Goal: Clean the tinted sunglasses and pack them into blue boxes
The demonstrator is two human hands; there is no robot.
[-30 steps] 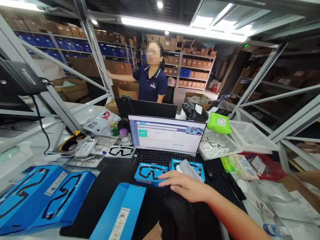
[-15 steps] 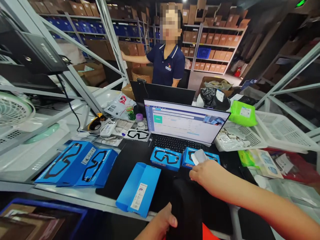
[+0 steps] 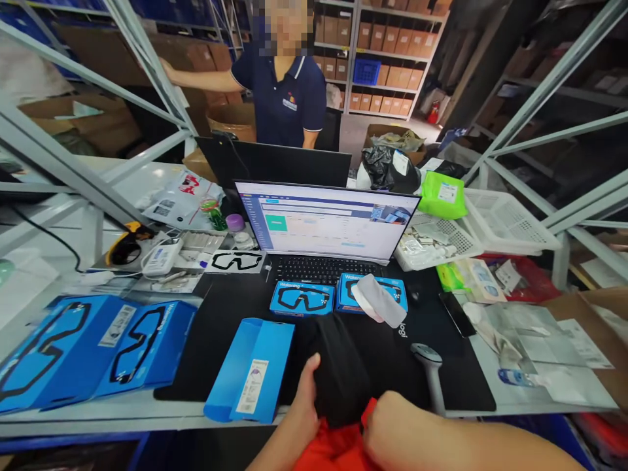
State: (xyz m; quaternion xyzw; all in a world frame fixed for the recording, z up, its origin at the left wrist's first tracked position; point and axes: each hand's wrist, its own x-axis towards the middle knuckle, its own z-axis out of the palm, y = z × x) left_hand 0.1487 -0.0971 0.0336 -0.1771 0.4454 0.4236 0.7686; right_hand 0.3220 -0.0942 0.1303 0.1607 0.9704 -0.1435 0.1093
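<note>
My left hand is closed around the side of a soft-looking black case, held low over the desk's front edge. Close to the case's lower right, my right hand is curled shut by some red fabric; what its fingers hold is hidden. A pale grey-white cloth lies across a blue goggle box. Beside that box stands a second blue box with a goggle picture. Left of the case rests a blue carton with a white label.
Further left lie larger blue goggle boxes. Behind are a keyboard and a lit screen. At right are a scanner, a phone and white baskets. A person stands behind the screens.
My right hand has left the cloth on the goggle box and come back beside the black case. The cloth now lies spread on the box. The view has shifted rightward and down.
</note>
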